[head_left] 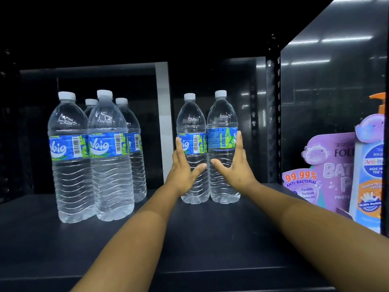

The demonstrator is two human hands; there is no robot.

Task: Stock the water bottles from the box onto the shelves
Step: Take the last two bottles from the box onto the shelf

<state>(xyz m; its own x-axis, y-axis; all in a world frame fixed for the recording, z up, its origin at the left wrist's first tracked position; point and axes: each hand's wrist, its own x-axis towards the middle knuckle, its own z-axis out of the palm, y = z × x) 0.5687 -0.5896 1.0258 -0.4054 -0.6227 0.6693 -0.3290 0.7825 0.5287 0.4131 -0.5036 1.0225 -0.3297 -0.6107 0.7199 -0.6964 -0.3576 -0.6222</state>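
Two clear water bottles with white caps and blue labels stand upright side by side on the dark shelf (189,239), right of centre. My left hand (183,167) cups the outer left side of the left bottle (192,121), thumb across its front. My right hand (233,165) cups the outer right side of the right bottle (222,116) in the same way. Both bottles rest on the shelf and touch each other. Further left stands a group of several identical bottles (109,161). The box is out of view.
A black perforated upright post (272,114) and a glossy side panel bound the bay on the right. Beyond them stand a purple bath-product pack (336,171) and a pump bottle (370,175). A white strip (164,123) runs down the back between the two bottle groups.
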